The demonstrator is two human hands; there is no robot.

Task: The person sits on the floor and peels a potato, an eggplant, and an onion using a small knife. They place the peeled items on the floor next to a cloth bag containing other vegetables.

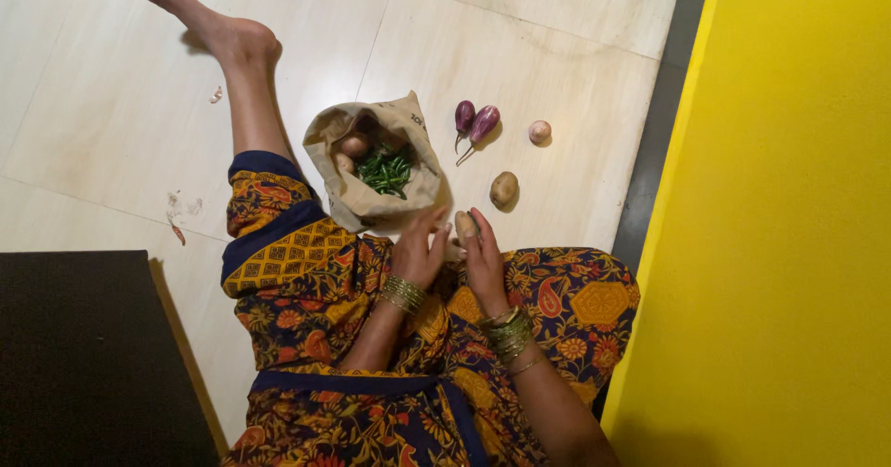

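Smooth oval potato (465, 227) between both hands, crumpled paper bag (371, 162) beside

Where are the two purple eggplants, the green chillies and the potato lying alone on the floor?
Purple eggplants (475, 122): head view, between the two where their bodies meet.
Green chillies (385, 170): head view, middle of the heap inside the paper bag.
Potato on the floor (503, 189): head view, centre of its brown skin.
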